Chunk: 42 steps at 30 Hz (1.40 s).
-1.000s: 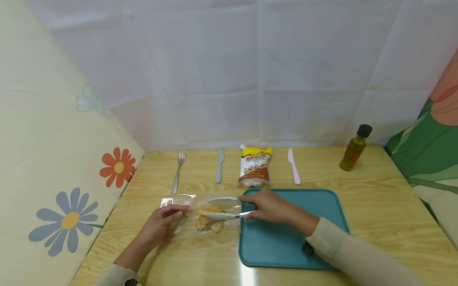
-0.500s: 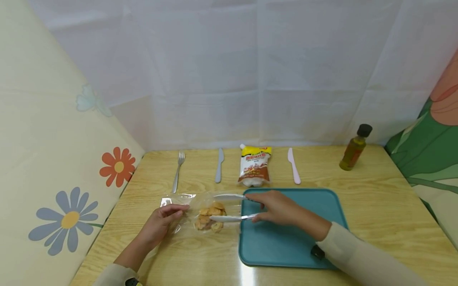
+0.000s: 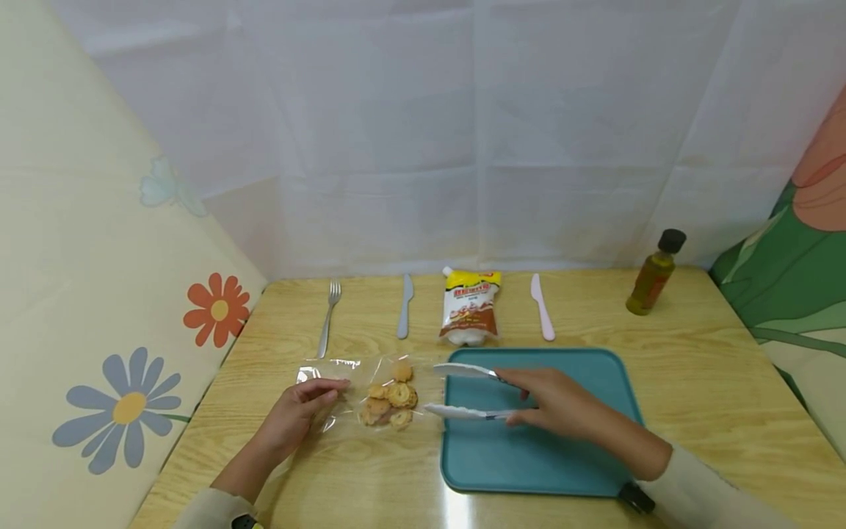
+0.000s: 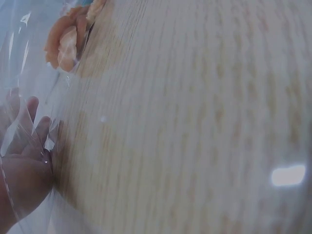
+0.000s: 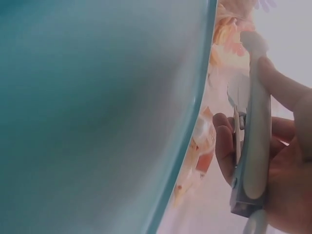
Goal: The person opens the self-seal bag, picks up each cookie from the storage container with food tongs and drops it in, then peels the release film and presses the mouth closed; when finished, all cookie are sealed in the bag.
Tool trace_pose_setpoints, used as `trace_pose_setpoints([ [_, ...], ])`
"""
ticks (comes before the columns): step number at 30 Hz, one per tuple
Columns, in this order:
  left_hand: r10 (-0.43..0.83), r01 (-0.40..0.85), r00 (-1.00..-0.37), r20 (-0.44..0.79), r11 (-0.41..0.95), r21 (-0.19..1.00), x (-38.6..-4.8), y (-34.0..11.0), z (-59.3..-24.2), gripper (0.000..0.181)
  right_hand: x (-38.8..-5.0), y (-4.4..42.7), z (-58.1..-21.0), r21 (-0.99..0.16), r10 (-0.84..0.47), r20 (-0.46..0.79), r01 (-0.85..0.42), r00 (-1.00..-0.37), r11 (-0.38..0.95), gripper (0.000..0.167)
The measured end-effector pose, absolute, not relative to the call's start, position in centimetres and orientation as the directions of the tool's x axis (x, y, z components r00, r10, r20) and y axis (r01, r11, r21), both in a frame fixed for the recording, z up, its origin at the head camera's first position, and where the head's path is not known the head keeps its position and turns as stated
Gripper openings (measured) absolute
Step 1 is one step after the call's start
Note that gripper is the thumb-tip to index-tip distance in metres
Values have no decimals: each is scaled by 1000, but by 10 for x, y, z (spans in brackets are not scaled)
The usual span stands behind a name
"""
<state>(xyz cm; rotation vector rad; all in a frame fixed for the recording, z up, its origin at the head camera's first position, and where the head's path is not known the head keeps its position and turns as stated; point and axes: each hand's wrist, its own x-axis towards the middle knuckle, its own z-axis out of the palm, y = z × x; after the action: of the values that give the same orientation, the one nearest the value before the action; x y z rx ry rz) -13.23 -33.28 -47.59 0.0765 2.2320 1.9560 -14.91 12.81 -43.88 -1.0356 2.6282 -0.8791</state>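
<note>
My left hand [image 3: 297, 415] holds the left part of a clear plastic bag [image 3: 380, 367] lying on the table. Several golden cookies [image 3: 399, 397] sit inside the bag; in the left wrist view some cookies [image 4: 68, 44] show through the film beyond the fingers. My right hand [image 3: 562, 404] grips a pair of tongs [image 3: 465, 413], arms spread apart with nothing between them. Their tips are at the bag's right end, over the left edge of the teal tray [image 3: 529, 470]. In the right wrist view, my thumb and fingers hold the tongs' grey handle [image 5: 258, 141].
Behind the bag lie a fork [image 3: 327, 319] and a grey-blue knife [image 3: 405, 308]. A packet with a yellow top [image 3: 471, 308] and a pink knife [image 3: 542, 308] lie behind the tray. An oil bottle with a black cap [image 3: 651, 275] stands at the back right.
My right hand has drawn the tongs to the right, away from the cookies and out over the tray's left edge. The cookies stay in the bag. My left hand has not moved.
</note>
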Motion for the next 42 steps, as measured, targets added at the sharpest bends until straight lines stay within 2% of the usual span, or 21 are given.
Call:
trace_pose_setpoints([
  [6, 147, -82, -984, -103, 145, 986, -133, -334, -477, 27, -135, 153, -441, -620, -574, 25, -463, -819, 634, 74],
  [11, 144, -85, -984, -107, 152, 985, -131, -333, -476, 26, -120, 174, -439, -647, -454, -46, -320, -890, 692, 74],
  [18, 146, -82, -984, -105, 161, 984, -131, -332, -475, 29, -102, 209, -441, -615, -328, -68, -219, -942, 758, 80],
  [27, 148, -81, -983, -106, 169, 982, -133, -333, -476, 33, -86, 252, -453, -602, -176, -57, -106, -983, 791, 94],
  [34, 145, -84, -983, -109, 168, 982, -134, -334, -477, 34, -78, 280, -463, -600, -67, -23, -40, -998, 799, 98],
  [42, 154, -91, -981, -119, 177, 980, -134, -334, -476, 35, -71, 308, -473, -620, 90, -127, 149, -988, 770, 111],
])
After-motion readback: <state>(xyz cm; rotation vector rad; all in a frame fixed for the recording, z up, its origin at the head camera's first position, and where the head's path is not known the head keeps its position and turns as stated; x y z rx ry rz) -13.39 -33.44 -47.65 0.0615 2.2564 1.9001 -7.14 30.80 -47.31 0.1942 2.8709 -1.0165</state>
